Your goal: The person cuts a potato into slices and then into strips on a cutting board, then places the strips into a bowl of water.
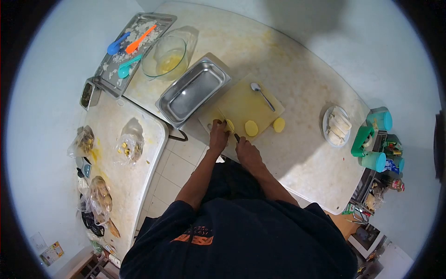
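My right hand (247, 151) is closed around the black handle of a knife (237, 137), whose thin blade runs up and left over the cutting board (241, 100). Pressed close to the blade, the fingers of my left hand (219, 136) grip a yellow round piece (230, 125) near the board's front left corner. A second yellow round (251, 128) lies just right of the knife, and a third yellow round (278, 124) sits at the board's right edge. Toward the back of the board rests a metal spoon (263, 96).
Left of the board stands a steel pan (195, 90), with a glass bowl (166, 58) of yellow liquid behind it. A metal tray (109, 76) carries colored spoons and white bits. To the right is a plate (331, 137) of white pieces. Plastic bags (128, 149) lie on the left table.
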The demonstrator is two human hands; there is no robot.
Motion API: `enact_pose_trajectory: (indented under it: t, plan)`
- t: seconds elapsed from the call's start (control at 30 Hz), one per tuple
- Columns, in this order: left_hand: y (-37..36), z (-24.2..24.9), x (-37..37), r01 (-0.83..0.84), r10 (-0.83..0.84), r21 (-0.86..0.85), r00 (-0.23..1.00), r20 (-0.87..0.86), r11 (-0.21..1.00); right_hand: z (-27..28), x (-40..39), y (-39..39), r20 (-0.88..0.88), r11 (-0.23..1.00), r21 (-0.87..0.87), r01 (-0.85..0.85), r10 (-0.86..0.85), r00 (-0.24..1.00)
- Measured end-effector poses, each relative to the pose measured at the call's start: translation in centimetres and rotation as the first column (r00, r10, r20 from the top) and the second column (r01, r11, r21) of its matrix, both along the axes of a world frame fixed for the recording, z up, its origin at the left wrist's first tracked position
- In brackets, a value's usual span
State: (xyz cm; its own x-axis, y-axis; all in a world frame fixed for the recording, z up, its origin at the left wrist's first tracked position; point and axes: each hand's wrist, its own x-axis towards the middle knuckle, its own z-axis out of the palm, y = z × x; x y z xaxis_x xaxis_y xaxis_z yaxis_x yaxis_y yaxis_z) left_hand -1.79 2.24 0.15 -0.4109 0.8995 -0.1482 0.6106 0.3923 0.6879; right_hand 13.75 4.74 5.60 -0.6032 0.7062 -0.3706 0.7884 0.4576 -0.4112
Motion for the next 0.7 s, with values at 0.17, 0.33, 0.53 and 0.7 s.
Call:
enact_pose_trajectory:
  t: [0.17,0.33,0.53,0.7]
  plan:
    - [0.0,0.0,0.3,-0.028,0.029,0.032,1.000,-0.005,0.999,-1.0,-0.2,-0.4,0.011,0.998,-0.004,0.056,-0.056,0.998]
    - [0.0,-0.6,0.1,-0.016,0.016,0.055,1.000,0.000,0.998,0.3,-0.6,0.5,0.015,0.978,-0.167,0.124,-0.123,0.992]
    - [0.3,0.8,0.2,-0.008,0.005,0.075,0.999,0.039,0.997,-0.6,-0.4,0.2,0.001,0.971,-0.192,0.140,-0.142,0.990]
    - [-0.3,-1.2,0.0,0.042,-0.039,0.103,0.999,-0.030,0.994,-3.5,0.5,-0.2,0.042,0.959,-0.240,0.149,-0.143,0.989]
